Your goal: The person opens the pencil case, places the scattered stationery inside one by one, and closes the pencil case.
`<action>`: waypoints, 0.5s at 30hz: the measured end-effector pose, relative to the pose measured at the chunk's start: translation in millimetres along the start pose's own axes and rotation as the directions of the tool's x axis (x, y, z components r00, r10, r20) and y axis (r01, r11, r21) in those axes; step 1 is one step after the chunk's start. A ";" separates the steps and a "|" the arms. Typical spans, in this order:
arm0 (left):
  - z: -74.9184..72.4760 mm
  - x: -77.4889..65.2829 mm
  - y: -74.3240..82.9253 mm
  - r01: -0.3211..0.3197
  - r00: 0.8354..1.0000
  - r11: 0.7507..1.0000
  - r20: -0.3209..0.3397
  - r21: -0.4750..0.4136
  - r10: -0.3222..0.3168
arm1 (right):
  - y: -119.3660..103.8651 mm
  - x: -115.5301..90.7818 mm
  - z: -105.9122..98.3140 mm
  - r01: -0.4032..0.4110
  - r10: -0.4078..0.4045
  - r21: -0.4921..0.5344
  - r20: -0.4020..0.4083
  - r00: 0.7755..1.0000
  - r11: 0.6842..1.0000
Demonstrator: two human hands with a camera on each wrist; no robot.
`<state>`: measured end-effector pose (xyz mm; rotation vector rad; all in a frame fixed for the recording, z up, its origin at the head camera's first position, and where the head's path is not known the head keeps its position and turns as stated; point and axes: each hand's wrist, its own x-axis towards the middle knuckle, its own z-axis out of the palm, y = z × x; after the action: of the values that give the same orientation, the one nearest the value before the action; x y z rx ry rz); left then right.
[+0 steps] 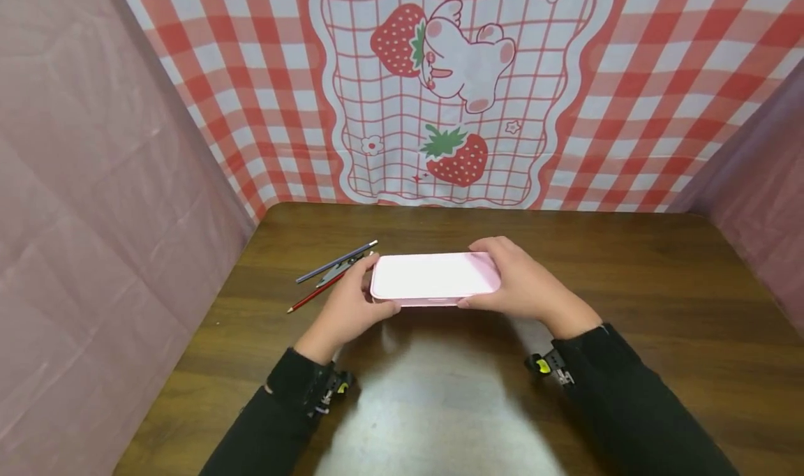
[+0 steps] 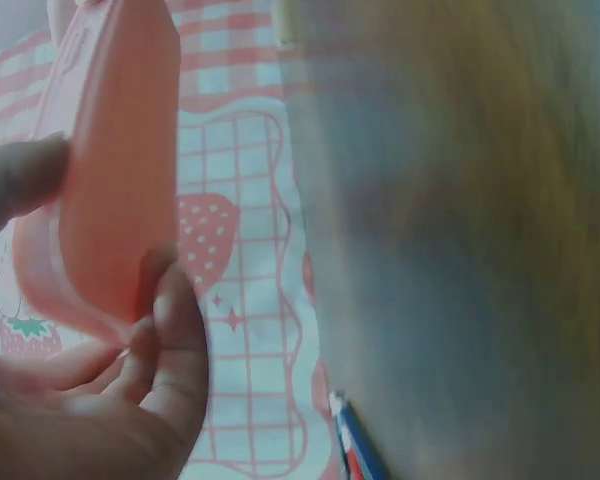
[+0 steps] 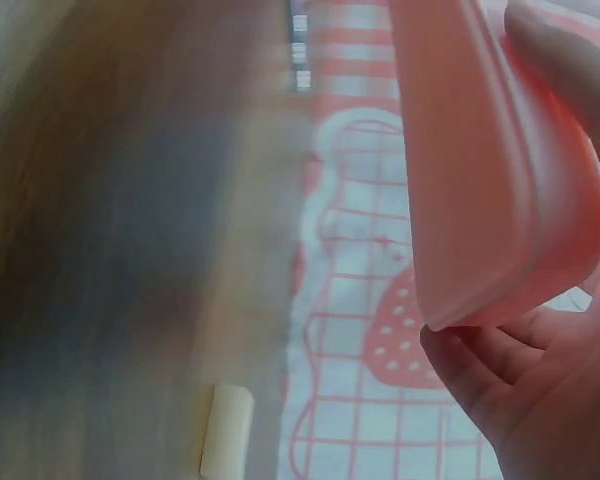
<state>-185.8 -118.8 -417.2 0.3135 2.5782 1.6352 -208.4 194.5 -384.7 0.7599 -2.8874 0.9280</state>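
Head view is showing a pink pencil case (image 1: 435,279) being held just above the wooden table (image 1: 628,287), a little beyond the middle. Its long axis is running side to side, so each end is falling to one hand: the left hand (image 1: 347,307) is curling round the left end, the right hand (image 1: 524,283) round the right end, thumbs on the near edge and fingers over the far one. Neither hand is nearer; they are sitting level with each other, the case spanning between them with its flat lid facing up.

The left wrist camera is catching the case (image 2: 110,170) end-on with fingers (image 2: 170,340) wrapping under its rounded corner, and the right wrist camera is showing the same at the other end (image 3: 490,170).

Just beside the left hand, a blue pencil (image 1: 336,261) and a red pencil (image 1: 314,296) are lying on the table at a slant. A pale, eraser-like piece (image 3: 227,430) is lying on the table too. A strawberry-print checked cloth (image 1: 452,85) is hanging behind.
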 end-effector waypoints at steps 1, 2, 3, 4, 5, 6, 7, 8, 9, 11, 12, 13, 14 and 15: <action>1.3 -2.2 1.4 -0.006 1.000 0.999 -0.015 -0.043 0.006 | -1.7 -3.0 -1.3 -0.003 0.003 0.016 -0.022 1.000 1.000; 2.9 -4.3 2.5 -0.011 1.000 0.996 -0.030 -0.088 0.008 | -2.9 -6.0 -2.2 -0.002 0.004 0.029 -0.044 0.999 1.000; 4.5 -6.5 3.6 -0.014 0.999 0.990 -0.044 -0.140 0.008 | -4.3 -9.1 -2.7 -0.004 0.007 0.042 -0.064 0.998 0.999; 6.1 -8.7 4.9 -0.016 0.998 0.981 -0.057 -0.191 0.005 | -5.9 -12.2 -3.1 -0.006 0.011 0.055 -0.079 0.997 0.998; 7.8 -10.6 5.8 -0.015 0.998 0.970 -0.065 -0.244 -0.001 | -7.0 -15.1 -3.4 -0.010 0.016 0.067 -0.091 0.996 0.998; 9.5 -12.7 6.9 -0.013 0.998 0.956 -0.070 -0.292 -0.008 | -8.1 -17.9 -3.6 -0.012 0.020 0.076 -0.099 0.995 0.997; 11.3 -14.6 7.8 -0.007 0.997 0.942 -0.072 -0.335 -0.018 | -8.9 -20.5 -3.7 -0.014 0.023 0.083 -0.105 0.994 0.996; 13.2 -16.5 7.7 0.004 0.997 0.928 -0.067 -0.373 -0.032 | -9.8 -23.1 -3.7 -0.020 0.029 0.090 -0.108 0.994 0.996; 15.3 -18.2 7.7 0.018 0.997 0.914 -0.059 -0.406 -0.046 | -10.5 -25.9 -3.6 -0.027 0.037 0.095 -0.109 0.993 0.995; 20.2 -21.2 6.2 0.044 0.997 0.893 -0.036 -0.448 -0.068 | -10.1 -31.5 -2.2 -0.034 0.045 0.099 -0.111 0.993 0.995; 22.6 -22.9 4.6 0.058 0.997 0.885 -0.023 -0.463 -0.077 | -9.8 -34.5 -1.2 -0.038 0.049 0.096 -0.108 0.993 0.995; 24.9 -24.4 2.8 0.071 0.996 0.876 -0.010 -0.477 -0.086 | -9.3 -37.2 0.0 -0.040 0.050 0.095 -0.103 0.993 0.995; 27.0 -25.9 1.1 0.082 0.996 0.867 0.005 -0.492 -0.091 | -8.5 -39.9 1.1 -0.043 0.053 0.092 -0.100 0.994 0.995; 29.0 -27.2 -0.2 0.087 0.996 0.858 0.016 -0.507 -0.091 | -7.7 -42.4 2.0 -0.044 0.053 0.090 -0.099 0.994 0.995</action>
<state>-154.3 -99.0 -431.2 0.1436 2.0122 2.1874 -167.3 206.8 -388.9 0.6295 -2.8055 1.0715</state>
